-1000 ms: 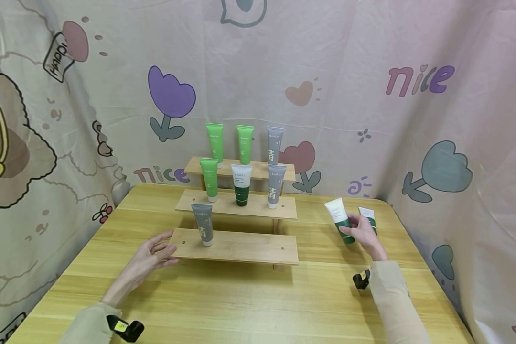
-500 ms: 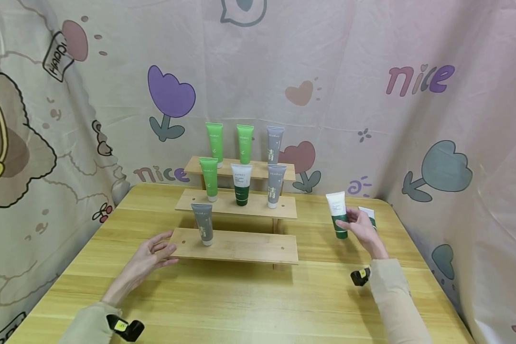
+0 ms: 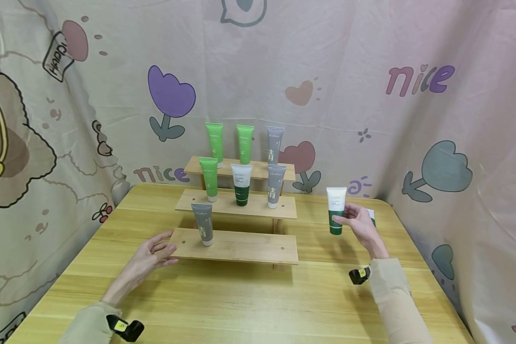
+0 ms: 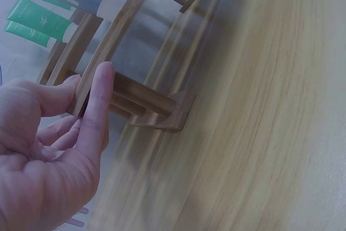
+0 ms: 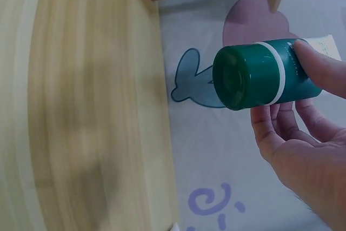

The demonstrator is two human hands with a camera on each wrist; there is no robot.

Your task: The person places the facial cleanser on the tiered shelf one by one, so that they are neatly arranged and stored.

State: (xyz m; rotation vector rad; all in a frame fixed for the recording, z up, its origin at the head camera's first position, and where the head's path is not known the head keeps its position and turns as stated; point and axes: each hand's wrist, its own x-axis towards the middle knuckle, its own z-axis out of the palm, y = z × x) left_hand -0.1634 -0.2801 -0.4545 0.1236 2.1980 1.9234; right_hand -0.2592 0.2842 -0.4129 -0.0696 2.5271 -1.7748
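Observation:
My right hand [image 3: 362, 228] pinches a white-and-green squeeze tube [image 3: 336, 202] between thumb and fingers, upright above the table with its dark green cap [image 5: 238, 77] down. On the left, my left hand [image 3: 144, 258] grips the end of the lowest shelf of a three-step wooden display stand [image 3: 245, 247], thumb on one side of the board and index finger on the other. A grey tube [image 3: 203, 223] stands on that step's left part. The middle step bears a green tube [image 3: 209, 177], a white-and-green tube [image 3: 241, 184] and a grey-blue tube [image 3: 276, 185].
Two green tubes [image 3: 215, 142] and a grey-blue tube [image 3: 274, 143] stand on the top step. Another white-and-green tube [image 3: 371, 216] is partly hidden behind my right hand. The wooden table [image 3: 258, 306] ends at a printed cloth backdrop [image 3: 344, 119].
My right hand has lifted its tube and moved slightly left, turning the tube from tilted to upright. The left hand and the stand have not moved.

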